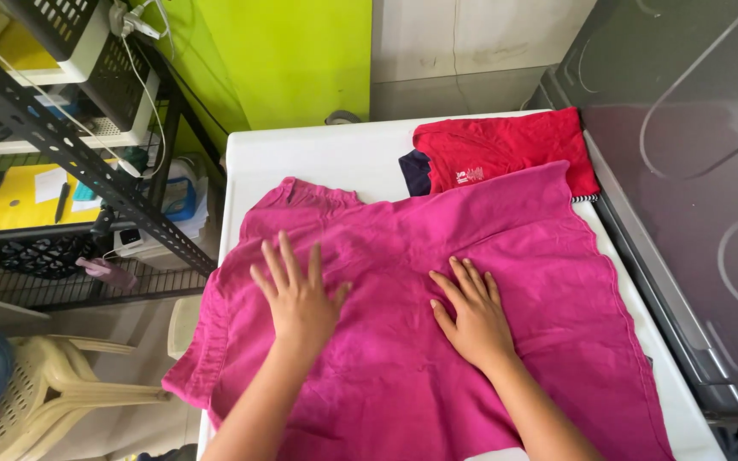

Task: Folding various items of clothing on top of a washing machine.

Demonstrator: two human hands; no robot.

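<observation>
A magenta garment (523, 248) lies spread flat over most of the white table (318, 158). My left hand (299, 294) presses palm down on its left half, fingers spread. Palm down too, my right hand (471, 312) rests on the cloth near the middle, fingers together and pointing away from me. Neither hand grips the fabric. One edge of the garment hangs over the table's left side. A red shirt (506, 145) lies folded at the far end, partly under the magenta cloth, with a dark navy piece (416, 171) beside it.
A dark grey appliance (694, 188) stands along the table's right edge. On the left is a black metal rack (70, 145) with baskets, papers and cables. A cream plastic chair (53, 393) sits low at the left. A lime green panel (301, 60) stands behind the table.
</observation>
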